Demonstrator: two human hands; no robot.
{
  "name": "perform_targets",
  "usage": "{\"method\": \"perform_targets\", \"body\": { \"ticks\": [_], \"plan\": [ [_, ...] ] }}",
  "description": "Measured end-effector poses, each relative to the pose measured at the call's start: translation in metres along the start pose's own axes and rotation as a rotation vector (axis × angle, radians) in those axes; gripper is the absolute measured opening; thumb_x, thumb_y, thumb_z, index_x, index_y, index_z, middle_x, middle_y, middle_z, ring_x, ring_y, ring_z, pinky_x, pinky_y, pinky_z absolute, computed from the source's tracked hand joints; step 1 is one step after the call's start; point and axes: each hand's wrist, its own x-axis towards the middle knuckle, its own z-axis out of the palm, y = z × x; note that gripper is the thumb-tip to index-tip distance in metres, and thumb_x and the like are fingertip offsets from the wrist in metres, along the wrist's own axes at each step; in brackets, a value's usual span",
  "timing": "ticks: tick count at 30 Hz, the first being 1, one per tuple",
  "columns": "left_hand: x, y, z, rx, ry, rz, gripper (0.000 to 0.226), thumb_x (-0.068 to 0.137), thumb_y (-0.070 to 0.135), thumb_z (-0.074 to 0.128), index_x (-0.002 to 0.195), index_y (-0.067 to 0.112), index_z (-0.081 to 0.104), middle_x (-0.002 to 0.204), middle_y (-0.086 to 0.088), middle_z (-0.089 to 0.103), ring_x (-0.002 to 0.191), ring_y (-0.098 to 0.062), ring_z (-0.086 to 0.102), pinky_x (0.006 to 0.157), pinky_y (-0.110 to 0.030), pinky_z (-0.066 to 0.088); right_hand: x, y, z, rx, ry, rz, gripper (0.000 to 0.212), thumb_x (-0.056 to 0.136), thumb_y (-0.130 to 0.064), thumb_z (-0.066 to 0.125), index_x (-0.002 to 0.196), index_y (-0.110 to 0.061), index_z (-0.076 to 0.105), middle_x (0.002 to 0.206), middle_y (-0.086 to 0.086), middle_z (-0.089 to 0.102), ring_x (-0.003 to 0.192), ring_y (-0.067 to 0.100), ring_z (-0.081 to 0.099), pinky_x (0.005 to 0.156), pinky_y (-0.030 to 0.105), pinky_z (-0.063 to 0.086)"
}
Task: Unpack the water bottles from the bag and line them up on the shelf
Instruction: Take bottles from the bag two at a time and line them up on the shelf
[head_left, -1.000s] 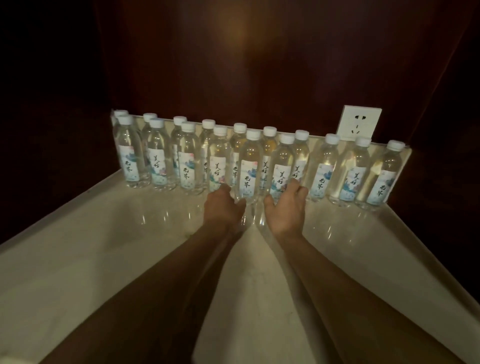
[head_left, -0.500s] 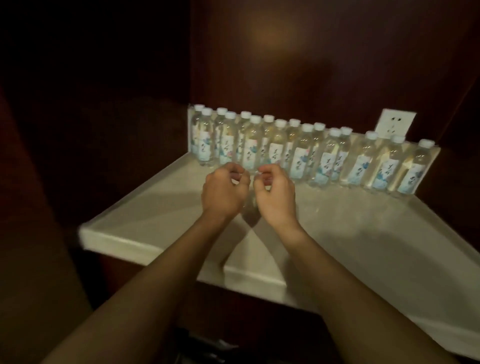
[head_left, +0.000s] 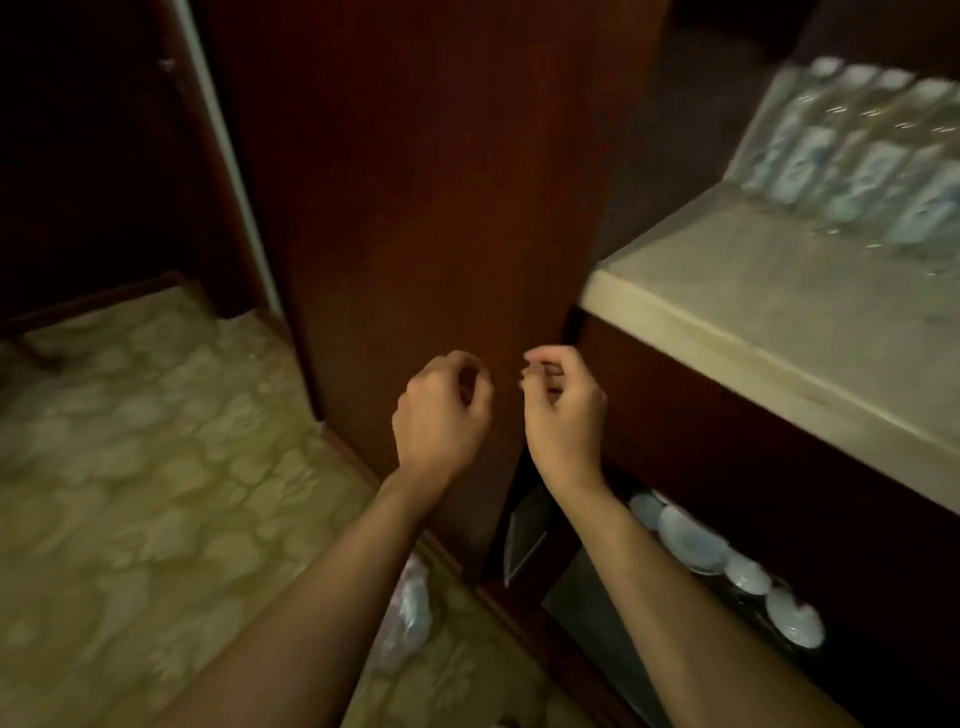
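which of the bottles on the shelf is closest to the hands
The leftmost bottle in the blurred row, standing at the end of the shelf next to the dark wood panel; the others run off to the right, farther from both hands.

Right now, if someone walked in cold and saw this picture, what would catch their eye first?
Two bare hands in the middle, the left hand and right hand, loosely curled and holding nothing, in front of a dark wood panel. At the upper right, a blurred row of water bottles stands at the back of the pale shelf. Low between the forearms, clear crumpled plastic lies on the patterned carpet.
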Motion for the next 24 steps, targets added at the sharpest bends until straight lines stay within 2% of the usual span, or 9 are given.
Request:
{"method": "perform_targets", "body": {
  "ticks": [1, 4, 7, 9, 13, 19, 22, 24],
  "plan": [
    [-0.005, -0.023, -0.004, 0.027, -0.019, -0.069, 0.016, 0.095, 0.034, 0.057, 0.101, 0.024, 0.068, 0.097, 0.004, 0.070, 0.084, -0.016, 0.068, 0.068, -0.032, 0.053, -0.009, 0.009, 0.016, 0.006, -0.056, 0.039, 0.015, 0.096, -0.011, 0.056, 0.105, -0.016, 0.067, 0.098, 0.003, 0.070, 0.089, 0.014, 0.068, 0.069, 0.012, 0.050],
    [-0.022, -0.090, -0.010, 0.060, -0.068, -0.300, 0.008, 0.094, 0.032, 0.058, 0.093, 0.026, 0.063, 0.089, 0.002, 0.069, 0.083, -0.020, 0.067, 0.067, -0.030, 0.045, -0.034, 0.039, 0.061, 0.004, -0.197, 0.167, 0.015, 0.096, -0.011, 0.056, 0.102, -0.019, 0.067, 0.094, 0.001, 0.070, 0.089, 0.016, 0.069, 0.072, 0.025, 0.055],
    [-0.045, -0.142, -0.013, 0.060, -0.082, -0.509, 0.014, 0.094, 0.032, 0.057, 0.098, 0.025, 0.068, 0.084, 0.003, 0.071, 0.083, -0.021, 0.069, 0.071, -0.033, 0.053, -0.053, 0.071, 0.098, -0.018, -0.329, 0.249, 0.017, 0.095, -0.010, 0.056, 0.096, -0.025, 0.064, 0.087, -0.003, 0.069, 0.085, 0.018, 0.070, 0.076, 0.039, 0.059],
    [-0.056, -0.170, -0.010, 0.035, -0.096, -0.611, 0.018, 0.096, 0.030, 0.057, 0.105, 0.021, 0.070, 0.092, 0.001, 0.073, 0.085, -0.020, 0.070, 0.074, -0.034, 0.056, -0.064, 0.093, 0.119, -0.017, -0.427, 0.313, 0.018, 0.095, -0.008, 0.056, 0.095, -0.025, 0.063, 0.086, -0.004, 0.067, 0.084, 0.021, 0.070, 0.079, 0.046, 0.059],
    [-0.069, -0.218, 0.008, 0.010, -0.193, -0.796, 0.028, 0.097, 0.032, 0.058, 0.118, 0.016, 0.067, 0.109, -0.003, 0.073, 0.092, -0.021, 0.069, 0.078, -0.033, 0.055, -0.078, 0.136, 0.154, -0.028, -0.616, 0.476, 0.013, 0.096, -0.007, 0.055, 0.101, -0.013, 0.065, 0.090, 0.001, 0.067, 0.089, 0.028, 0.070, 0.083, 0.044, 0.058],
    [-0.105, -0.284, 0.038, -0.065, -0.234, -1.012, 0.032, 0.096, 0.035, 0.061, 0.120, 0.015, 0.068, 0.109, -0.006, 0.074, 0.097, -0.024, 0.071, 0.080, -0.033, 0.054, -0.114, 0.207, 0.208, -0.116, -0.864, 0.711, 0.015, 0.094, -0.016, 0.057, 0.088, -0.030, 0.059, 0.098, 0.008, 0.069, 0.096, 0.033, 0.069, 0.088, 0.049, 0.056],
    [-0.126, -0.329, 0.064, -0.113, -0.231, -1.094, 0.029, 0.095, 0.034, 0.062, 0.116, 0.015, 0.069, 0.105, -0.007, 0.074, 0.095, -0.027, 0.071, 0.084, -0.040, 0.058, -0.148, 0.251, 0.238, -0.153, -0.970, 0.818, 0.007, 0.089, -0.024, 0.059, 0.095, -0.027, 0.062, 0.100, 0.004, 0.070, 0.098, 0.030, 0.069, 0.089, 0.047, 0.057],
    [-0.135, -0.351, 0.077, -0.135, -0.222, -1.117, 0.028, 0.096, 0.031, 0.060, 0.117, 0.016, 0.069, 0.105, -0.006, 0.074, 0.093, -0.026, 0.071, 0.087, -0.043, 0.058, -0.164, 0.274, 0.256, -0.152, -0.978, 0.873, 0.024, 0.084, -0.030, 0.059, 0.106, -0.020, 0.064, 0.104, 0.004, 0.071, 0.099, 0.026, 0.069, 0.092, 0.049, 0.056]
  ]
}}
